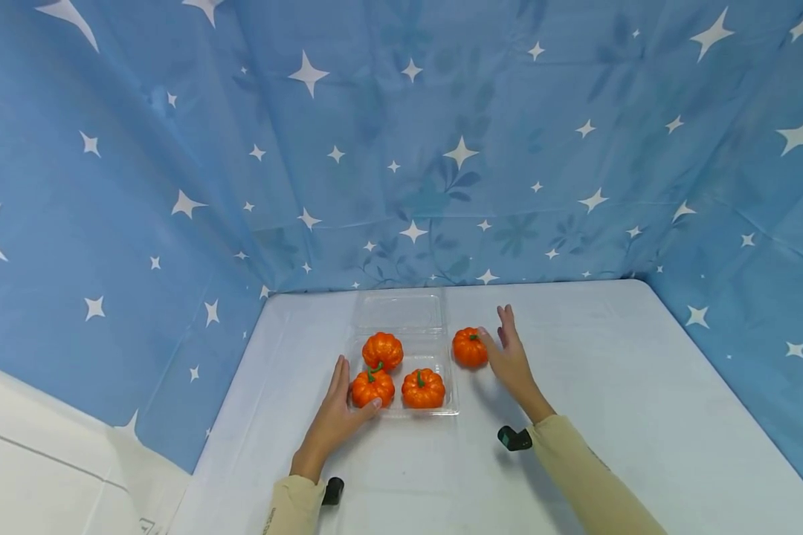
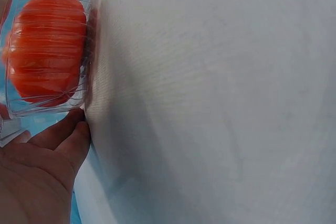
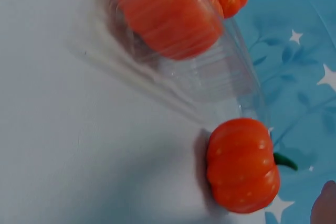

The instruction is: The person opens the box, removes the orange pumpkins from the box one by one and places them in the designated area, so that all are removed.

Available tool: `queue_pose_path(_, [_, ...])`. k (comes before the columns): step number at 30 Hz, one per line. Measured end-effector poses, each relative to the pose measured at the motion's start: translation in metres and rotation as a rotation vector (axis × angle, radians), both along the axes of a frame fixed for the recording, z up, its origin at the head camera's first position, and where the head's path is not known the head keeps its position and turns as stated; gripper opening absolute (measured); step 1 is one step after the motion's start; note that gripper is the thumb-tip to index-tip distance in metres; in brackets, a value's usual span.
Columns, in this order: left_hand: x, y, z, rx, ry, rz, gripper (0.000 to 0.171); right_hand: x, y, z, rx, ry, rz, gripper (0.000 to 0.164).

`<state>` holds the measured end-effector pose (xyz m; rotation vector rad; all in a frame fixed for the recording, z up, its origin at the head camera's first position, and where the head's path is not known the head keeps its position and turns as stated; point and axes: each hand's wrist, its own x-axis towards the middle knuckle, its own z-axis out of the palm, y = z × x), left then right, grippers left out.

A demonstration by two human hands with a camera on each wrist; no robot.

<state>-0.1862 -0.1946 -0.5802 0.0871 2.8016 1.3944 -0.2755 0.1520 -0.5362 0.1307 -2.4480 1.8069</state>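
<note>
A clear plastic clamshell box (image 1: 408, 411) stands on the table with three small orange pumpkins inside. Of these, one pumpkin (image 1: 383, 349) is at the back left, another pumpkin (image 1: 372, 388) at the front left, and a third pumpkin (image 1: 424, 389) at the front right. My left hand (image 1: 334, 422) rests along the box's left side with straight fingers, its thumb spread at the front left corner. Outside the box, to its right, sits a fourth pumpkin (image 3: 242, 165) with a green stem. My right hand (image 1: 511, 365), fingers extended, is beside that pumpkin's right side and holds nothing.
The box's lid (image 1: 401, 310) lies folded back behind it. A white table (image 1: 616, 371) carries everything. Blue star-patterned curtain (image 1: 462, 215) closes off the back and both sides. Dark wrist devices (image 1: 514, 438) sit near both cuffs.
</note>
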Motion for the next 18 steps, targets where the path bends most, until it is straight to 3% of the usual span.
queue_pose_path(6, [0.0,0.0,0.0,0.005,-0.002,0.005,0.119,0.004,-0.018,0.005,-0.015,0.087,0.044,0.08])
queue_pose_path(13, [0.001,0.001,0.001,0.0,-0.002,0.009,0.117,0.015,-0.044,0.0,0.068,0.11,0.097,0.086])
queue_pose_path(18, [0.002,0.002,0.001,0.003,0.001,0.014,0.117,0.024,-0.062,-0.005,0.129,0.127,0.185,0.097])
